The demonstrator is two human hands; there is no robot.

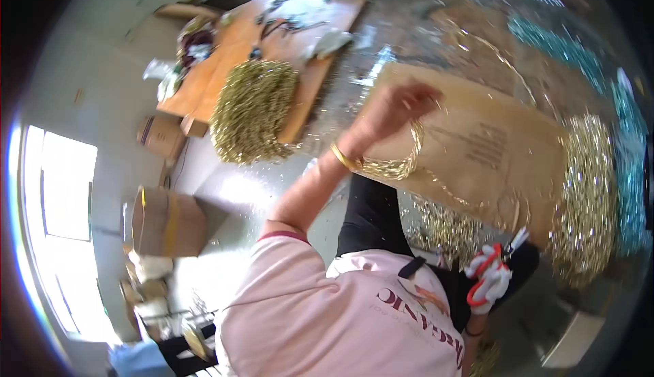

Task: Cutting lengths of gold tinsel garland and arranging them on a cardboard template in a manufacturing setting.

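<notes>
Left hand (395, 108) apparently grips tinsel (398, 162).

Left hand (398, 108) raised, closed; right hand (492, 278) low, seemingly gripping.

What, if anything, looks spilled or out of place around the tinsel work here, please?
Loose gold tinsel scraps lie scattered below the edge of the cardboard sheet, apart from the neat gold tinsel pile on the orange table. Nothing looks damaged.

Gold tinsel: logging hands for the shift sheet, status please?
Left hand pinching gold tinsel strand over cardboard sheet. Right hand gripping red-handled scissors. Nothing blocking.
</notes>
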